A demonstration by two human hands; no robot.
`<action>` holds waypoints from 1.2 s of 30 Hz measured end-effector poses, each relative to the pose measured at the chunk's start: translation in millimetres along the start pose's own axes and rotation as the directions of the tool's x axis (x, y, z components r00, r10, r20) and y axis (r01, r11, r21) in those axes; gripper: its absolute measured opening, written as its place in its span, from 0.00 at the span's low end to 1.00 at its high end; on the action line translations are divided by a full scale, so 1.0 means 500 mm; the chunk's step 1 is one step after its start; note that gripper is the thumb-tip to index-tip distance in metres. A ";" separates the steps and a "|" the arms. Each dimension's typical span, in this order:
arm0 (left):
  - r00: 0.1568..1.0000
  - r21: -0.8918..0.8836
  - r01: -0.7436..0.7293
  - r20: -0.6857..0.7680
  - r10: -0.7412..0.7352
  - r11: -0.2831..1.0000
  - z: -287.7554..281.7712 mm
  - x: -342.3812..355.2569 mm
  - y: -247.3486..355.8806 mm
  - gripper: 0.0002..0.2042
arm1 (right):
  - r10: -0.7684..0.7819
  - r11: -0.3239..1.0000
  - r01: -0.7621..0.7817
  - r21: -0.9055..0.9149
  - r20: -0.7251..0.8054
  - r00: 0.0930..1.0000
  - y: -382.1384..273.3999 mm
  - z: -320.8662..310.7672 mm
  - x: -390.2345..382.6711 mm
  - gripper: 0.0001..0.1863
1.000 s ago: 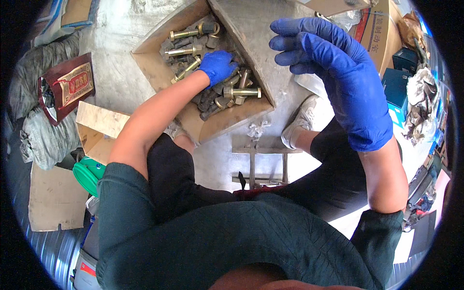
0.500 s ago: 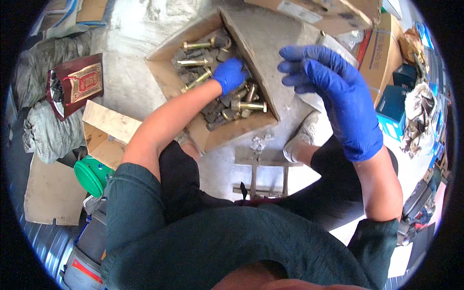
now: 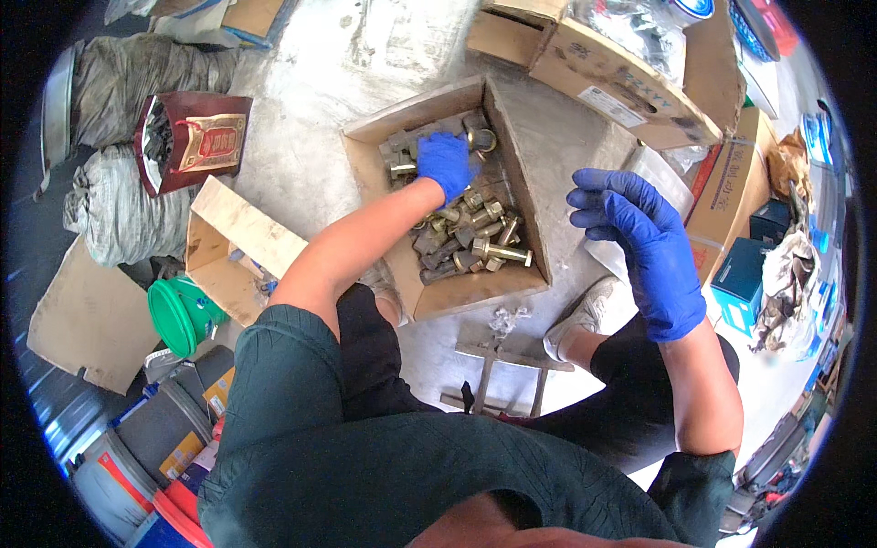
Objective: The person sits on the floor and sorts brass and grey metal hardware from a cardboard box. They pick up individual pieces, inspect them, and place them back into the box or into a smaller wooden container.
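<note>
An open cardboard box (image 3: 519, 196) stands tilted on the floor between my feet, with several dark and brassy hex bolts (image 3: 502, 252) lying loose in it. My left hand (image 3: 444, 167), in a blue glove, is down inside the box on the bolts in its far half. Its fingertips are blurred and partly hidden, so what they grip, if anything, does not show. To the right of the box my right hand (image 3: 644, 251), also blue-gloved, is held up in the air. Its fingers are loosely bent and apart from the thumb, with nothing seen in them.
At the left are a smaller open carton (image 3: 242, 224), a green bucket (image 3: 183, 315), a dark red bag (image 3: 206, 142) and grey sacks (image 3: 123, 201). A large carton (image 3: 612, 87) stands at the far right. Blue boxes (image 3: 742, 274) lie further right. My shoe (image 3: 589, 315) is near the box.
The whole view has shifted, so the scene sits lower and further right. My left hand has moved toward the far side of the box, uncovering bolts in the middle. My right hand stays raised.
</note>
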State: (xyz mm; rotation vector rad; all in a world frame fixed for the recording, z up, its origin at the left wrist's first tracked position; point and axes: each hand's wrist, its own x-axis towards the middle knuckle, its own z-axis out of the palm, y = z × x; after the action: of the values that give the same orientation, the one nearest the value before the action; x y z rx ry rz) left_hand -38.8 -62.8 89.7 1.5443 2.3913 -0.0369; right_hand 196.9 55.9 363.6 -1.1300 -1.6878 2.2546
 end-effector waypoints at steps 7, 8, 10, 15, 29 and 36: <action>0.980 -0.332 0.129 0.188 -0.068 0.935 -0.029 -0.091 0.009 0.29 | 0.015 0.998 -0.014 -0.056 0.008 1.000 0.002 0.008 0.003 0.18; 0.978 -0.366 0.092 0.207 -0.015 0.926 -0.040 -0.102 0.000 0.29 | 0.012 0.998 -0.011 -0.054 0.016 1.000 0.002 0.011 0.003 0.18; 0.969 -0.447 0.016 0.229 0.097 0.895 -0.069 -0.133 -0.032 0.28 | 0.005 0.998 -0.003 -0.064 0.028 1.000 -0.003 0.016 0.002 0.18; 0.964 -0.671 0.221 0.037 -0.265 0.708 -0.179 -0.262 -0.213 0.18 | -0.034 0.995 0.040 -0.092 0.065 0.997 -0.010 0.028 0.003 0.18; 0.327 -0.811 0.295 0.583 -0.744 -0.505 0.004 -0.822 -0.209 0.30 | -0.176 0.978 0.182 -0.103 0.068 0.982 -0.016 0.035 0.031 0.19; 0.446 -0.531 -0.390 0.605 -0.659 -0.752 0.062 -0.771 -0.313 0.34 | -0.190 0.970 0.198 -0.141 0.064 0.980 -0.020 0.046 0.027 0.18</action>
State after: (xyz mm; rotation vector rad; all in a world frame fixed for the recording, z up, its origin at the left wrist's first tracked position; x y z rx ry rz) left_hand -25.1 -476.9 138.2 -1.0706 1.1581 2.2261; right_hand 169.6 48.4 367.9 -0.8951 -1.9188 2.0865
